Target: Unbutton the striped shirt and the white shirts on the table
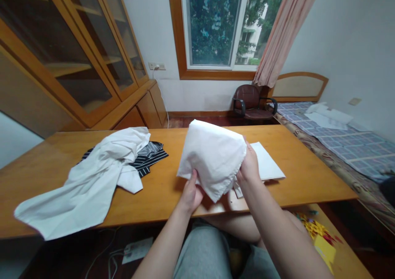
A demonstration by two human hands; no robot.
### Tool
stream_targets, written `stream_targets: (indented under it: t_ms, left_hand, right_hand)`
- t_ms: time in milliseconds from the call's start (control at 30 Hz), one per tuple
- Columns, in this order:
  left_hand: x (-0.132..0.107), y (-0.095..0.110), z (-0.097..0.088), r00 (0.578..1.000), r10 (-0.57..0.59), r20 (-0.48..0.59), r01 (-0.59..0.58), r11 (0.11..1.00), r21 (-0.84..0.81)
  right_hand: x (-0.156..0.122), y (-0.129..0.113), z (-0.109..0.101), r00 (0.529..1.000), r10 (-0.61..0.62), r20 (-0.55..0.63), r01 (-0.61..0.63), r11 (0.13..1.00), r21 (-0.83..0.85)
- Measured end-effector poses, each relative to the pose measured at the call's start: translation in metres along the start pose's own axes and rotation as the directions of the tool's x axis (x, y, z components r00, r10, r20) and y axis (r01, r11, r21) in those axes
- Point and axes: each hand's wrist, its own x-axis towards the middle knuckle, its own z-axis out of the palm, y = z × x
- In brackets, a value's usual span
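Note:
A folded white cloth (212, 153) is held up over the front of the wooden table (308, 168), its corner pointing down toward me. My left hand (191, 193) grips its lower left edge, thumb on top and fingers underneath. On the right side, my right hand (249, 163) is closed around the cloth's edge, its fingers mostly hidden behind the fabric. Just past my right hand lies a flat, folded white piece (267, 161) on the table. To the left rests a crumpled white cloth (92, 180), partly over a black-and-white striped cloth (148, 157).
A glass-door cabinet (101, 56) stands at the left. Beyond the table are a brown armchair (251, 100) and a bed (348, 135) with a checked cover. Low at the right, a bench (339, 238) bears yellow and red items. A power strip (137, 249) lies below the table.

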Motion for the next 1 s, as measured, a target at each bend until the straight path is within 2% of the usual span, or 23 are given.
stream_targets:
  t_ms: [67, 133, 200, 267, 300, 367, 433, 467, 533, 600, 633, 700, 800, 867, 933, 1000]
  left_hand:
    - [-0.003, 0.021, -0.006, 0.988, 0.076, -0.135, -0.073, 0.997, 0.028]
    - [-0.004, 0.042, -0.020, 0.955, 0.159, -0.251, -0.123, 0.981, 0.152]
    - [-0.003, 0.060, -0.037, 0.930, 0.215, -0.298, -0.123, 0.947, 0.298]
    - [-0.004, 0.073, -0.054, 0.931, 0.223, -0.289, -0.090, 0.908, 0.410]
    - [-0.005, 0.077, -0.060, 0.938, 0.208, -0.278, -0.065, 0.891, 0.450]
    - [-0.008, 0.082, -0.067, 0.951, 0.168, -0.261, -0.018, 0.869, 0.494]
    - [-0.011, 0.082, -0.069, 0.959, 0.142, -0.244, -0.003, 0.869, 0.496]
    - [-0.012, 0.081, -0.069, 0.962, 0.133, -0.237, -0.002, 0.875, 0.484]
    - [-0.014, 0.077, -0.069, 0.967, 0.117, -0.227, 0.004, 0.883, 0.470]
    - [-0.015, 0.074, -0.070, 0.969, 0.096, -0.226, 0.023, 0.880, 0.474]
    - [-0.016, 0.074, -0.071, 0.972, 0.084, -0.221, 0.033, 0.877, 0.479]
    - [-0.018, 0.074, -0.073, 0.978, 0.057, -0.200, 0.049, 0.872, 0.488]
    - [-0.019, 0.076, -0.074, 0.983, 0.033, -0.178, 0.066, 0.852, 0.519]
    - [-0.018, 0.075, -0.074, 0.983, 0.050, -0.176, 0.062, 0.813, 0.579]
    - [-0.014, 0.073, -0.075, 0.983, 0.091, -0.158, 0.031, 0.773, 0.633]
    - [-0.009, 0.073, -0.078, 0.980, 0.151, -0.133, -0.029, 0.759, 0.651]
  right_hand:
    - [0.002, 0.027, -0.012, 0.999, 0.042, -0.015, -0.043, 0.997, -0.057]
    - [0.002, 0.052, -0.030, 0.995, 0.102, 0.019, -0.094, 0.963, -0.252]
    - [-0.004, 0.072, -0.046, 0.999, 0.014, 0.043, 0.008, 0.882, -0.471]
    - [-0.015, 0.085, -0.053, 0.973, -0.102, 0.207, 0.214, 0.729, -0.650]
    - [-0.021, 0.089, -0.053, 0.932, -0.124, 0.340, 0.336, 0.645, -0.687]
    - [-0.036, 0.094, -0.045, 0.787, -0.075, 0.613, 0.560, 0.503, -0.658]
    - [-0.049, 0.098, -0.032, 0.628, 0.042, 0.777, 0.696, 0.415, -0.586]
    - [-0.054, 0.101, -0.025, 0.573, 0.098, 0.814, 0.736, 0.374, -0.564]
    - [-0.060, 0.107, -0.015, 0.512, 0.192, 0.837, 0.784, 0.294, -0.547]
    - [-0.062, 0.112, -0.008, 0.494, 0.251, 0.832, 0.798, 0.251, -0.549]
    - [-0.061, 0.113, -0.006, 0.505, 0.264, 0.822, 0.786, 0.253, -0.564]
    - [-0.057, 0.113, -0.002, 0.579, 0.245, 0.778, 0.714, 0.308, -0.628]
    - [-0.048, 0.107, 0.005, 0.773, 0.162, 0.613, 0.484, 0.474, -0.735]
    - [-0.041, 0.099, 0.010, 0.877, 0.138, 0.460, 0.286, 0.620, -0.731]
    - [-0.031, 0.088, 0.015, 0.930, 0.169, 0.325, 0.080, 0.772, -0.631]
    - [-0.019, 0.075, 0.016, 0.948, 0.213, 0.234, -0.078, 0.874, -0.480]
